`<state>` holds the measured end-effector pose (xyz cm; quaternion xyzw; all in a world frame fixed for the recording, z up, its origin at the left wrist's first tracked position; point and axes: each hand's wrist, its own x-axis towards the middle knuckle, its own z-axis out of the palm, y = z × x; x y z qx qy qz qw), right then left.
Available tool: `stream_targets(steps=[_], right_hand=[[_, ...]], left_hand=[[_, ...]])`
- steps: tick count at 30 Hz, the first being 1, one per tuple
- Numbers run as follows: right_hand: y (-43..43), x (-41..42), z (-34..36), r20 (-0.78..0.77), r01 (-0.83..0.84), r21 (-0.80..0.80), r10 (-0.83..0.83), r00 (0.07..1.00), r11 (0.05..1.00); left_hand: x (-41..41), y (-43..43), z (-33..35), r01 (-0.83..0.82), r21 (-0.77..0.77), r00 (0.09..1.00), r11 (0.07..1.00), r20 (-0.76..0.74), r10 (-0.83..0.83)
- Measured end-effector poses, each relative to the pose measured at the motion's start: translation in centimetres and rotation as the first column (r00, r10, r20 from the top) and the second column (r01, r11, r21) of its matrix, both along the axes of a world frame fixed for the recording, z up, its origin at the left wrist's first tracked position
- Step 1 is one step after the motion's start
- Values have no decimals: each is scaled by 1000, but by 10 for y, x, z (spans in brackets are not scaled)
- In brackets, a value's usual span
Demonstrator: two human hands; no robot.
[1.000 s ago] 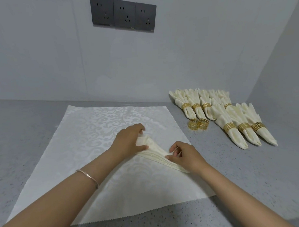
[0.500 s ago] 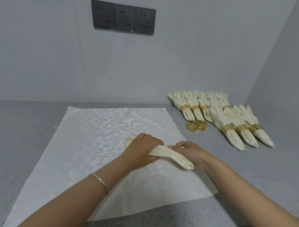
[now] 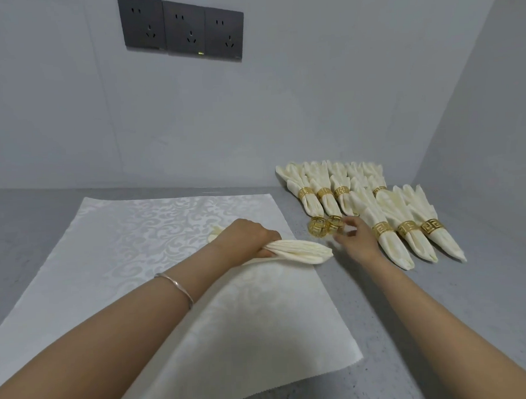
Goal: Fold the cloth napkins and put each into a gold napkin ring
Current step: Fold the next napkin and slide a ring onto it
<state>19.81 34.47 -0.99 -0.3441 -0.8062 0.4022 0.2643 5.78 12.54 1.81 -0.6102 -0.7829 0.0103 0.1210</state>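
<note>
The left hand [image 3: 248, 239] grips the folded napkin [image 3: 303, 252] over the flat cloth [image 3: 131, 253], the right hand [image 3: 352, 239] hovers open beside 2 loose rings [image 3: 318, 227]; any slackened grip would likely let the pleats spring apart.

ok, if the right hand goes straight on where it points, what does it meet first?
The right hand would most likely meet the nearer loose gold ring first; the second ring lies beyond. Blur hides whether they touch.
</note>
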Motion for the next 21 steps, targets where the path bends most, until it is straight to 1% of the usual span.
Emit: stream_targets(steps=[3, 4, 7, 9, 11, 13, 14, 15, 16, 17, 18, 20, 21], right_hand=[[31, -13, -5, 162, -83, 75, 70, 984, 994], [38, -17, -7, 193, -115, 81, 98, 976, 990], [52, -29, -9, 201, -181, 50, 168, 965, 982], [58, -34, -12, 211, -194, 62, 177, 961, 979], [60, -36, -16, 226, -170, 102, 144, 963, 980], [60, -33, -18, 221, -108, 169, 69, 973, 980], [60, -31, -18, 181, -59, 192, 23, 983, 980], [56, -28, -16, 105, -1, 195, -20, 994, 981], [52, -23, -14, -2, 62, 149, -62, 998, 987], [46, -20, -11, -108, 106, 54, -100, 989, 993], [39, -16, -8, -199, 112, -75, -125, 972, 991], [25, -9, -3, -303, 9, -313, -108, 947, 950], [17, -5, -1, -329, -73, -386, -63, 942, 920]], left_hand=[[-6, 12, 3, -38, -20, 998, 999, -46, 37], [-8, 13, 3, -48, -16, 997, 999, -55, 47], [-13, 20, -1, -67, -19, 996, 998, -58, 65], [-15, 24, -4, -75, -25, 996, 997, -54, 74], [-16, 26, -7, -85, -16, 995, 996, -45, 84], [-16, 25, -8, -93, 6, 995, 996, -27, 93], [-16, 24, -7, -98, 19, 995, 995, -13, 98], [-16, 22, -7, -105, 34, 994, 994, 2, 105], [-17, 20, -6, -112, 52, 994, 992, 13, 112], [-18, 17, -5, -122, 71, 993, 990, 21, 120], [-19, 13, -5, -131, 85, 991, 988, 21, 129], [-18, 6, -5, -147, 93, 989, 985, 12, 147], [-17, 2, -5, -155, 91, 988, 984, 11, 155]])
